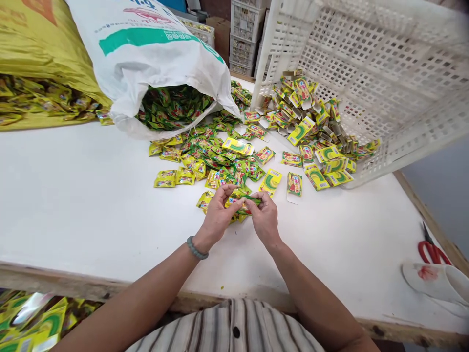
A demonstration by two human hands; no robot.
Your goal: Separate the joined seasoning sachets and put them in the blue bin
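My left hand [217, 218] and my right hand [265, 220] meet low over the middle of the white table, fingers pinched. Between them are small shiny green-and-yellow packets [234, 197]; the fingers partly cover these, so I cannot tell how many are held. A heap of similar green packets [216, 155] spreads just beyond, with yellow packets [165, 179] at its left edge. Close to my right hand lie a flat yellow box [270, 182] with a green curved print and a small box [294, 184] with an open white flap.
A white sack [176, 54] spills green packets at the back. A yellow sack [44, 44] of packets lies left. On the right, a tipped white crate [351, 63] holds small boxes [286, 110]. Red-handled scissors [432, 250] and a white cup [427, 278] sit near the right edge.
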